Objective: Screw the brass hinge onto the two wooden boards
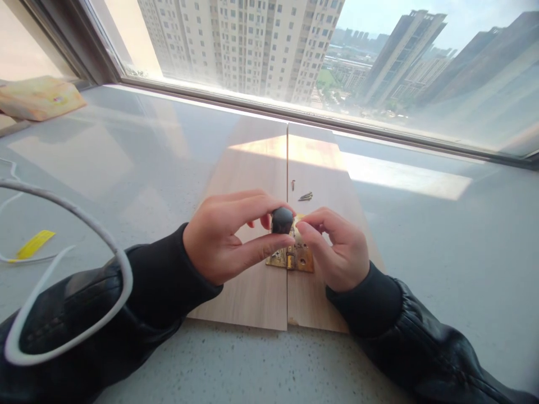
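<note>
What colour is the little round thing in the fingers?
Black, or very dark. The round knob shows in the head view, pinched by the left hand.

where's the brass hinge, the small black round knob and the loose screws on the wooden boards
brass metal hinge [301, 259]: head view, on its right leaf below the fingers
small black round knob [282, 220]: head view, on its dark rounded top, pinched by the left hand
loose metal screws [305, 196]: head view, on the cluster lying on the right board

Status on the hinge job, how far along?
Done: brass hinge laid across the seam of the two light wooden boards. In hand: left hand grips a black round-handled tool over the hinge; right hand pinches beside it. Left: loose screws lie on the right board.
</note>
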The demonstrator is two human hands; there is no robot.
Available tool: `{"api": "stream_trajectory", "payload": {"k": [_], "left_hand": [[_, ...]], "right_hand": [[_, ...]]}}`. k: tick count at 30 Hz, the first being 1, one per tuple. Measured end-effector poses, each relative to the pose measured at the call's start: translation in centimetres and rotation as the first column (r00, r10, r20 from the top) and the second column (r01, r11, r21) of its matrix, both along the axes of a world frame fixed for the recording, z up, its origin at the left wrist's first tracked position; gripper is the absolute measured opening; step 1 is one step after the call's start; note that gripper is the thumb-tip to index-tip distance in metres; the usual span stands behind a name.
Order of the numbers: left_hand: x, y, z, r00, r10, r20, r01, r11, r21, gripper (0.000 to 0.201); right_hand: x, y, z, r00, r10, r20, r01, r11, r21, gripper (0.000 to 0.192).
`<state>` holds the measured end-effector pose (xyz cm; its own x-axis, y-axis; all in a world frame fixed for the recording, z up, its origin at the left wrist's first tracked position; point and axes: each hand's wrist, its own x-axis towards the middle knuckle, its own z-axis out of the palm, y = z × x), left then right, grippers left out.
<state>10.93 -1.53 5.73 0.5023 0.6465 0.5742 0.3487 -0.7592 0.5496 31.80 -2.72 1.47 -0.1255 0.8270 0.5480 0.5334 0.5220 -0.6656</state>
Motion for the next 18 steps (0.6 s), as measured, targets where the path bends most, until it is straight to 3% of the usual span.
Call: {"api": "stream_trajectory", "payload": {"k": [10, 14, 18], "left_hand": [[0.4, -0.1, -0.3, 0.998, -0.066, 0.011, 0.065, 0.995, 0.070, 0.024], [1.1, 0.0, -0.7, 0.985, -0.079, 0.151, 0.074, 0.997, 0.036, 0.033], [1.5, 0.6, -1.0, 0.958, -0.123, 0.260, 0.145, 0.987, -0.067, 0.020]], "right_hand": [[-0.1, -0.1, 0.0, 0.999, 0.015, -0.036, -0.017, 0.998, -0.054, 0.019], [0.1, -0.2, 0.0, 0.997, 0.019, -0.080, -0.025, 0.997, -0.075, 0.020], [0.5, -0.5, 2.9, 0.988, 0.095, -0.123, -0.104, 0.992, -0.069, 0.013]]}}
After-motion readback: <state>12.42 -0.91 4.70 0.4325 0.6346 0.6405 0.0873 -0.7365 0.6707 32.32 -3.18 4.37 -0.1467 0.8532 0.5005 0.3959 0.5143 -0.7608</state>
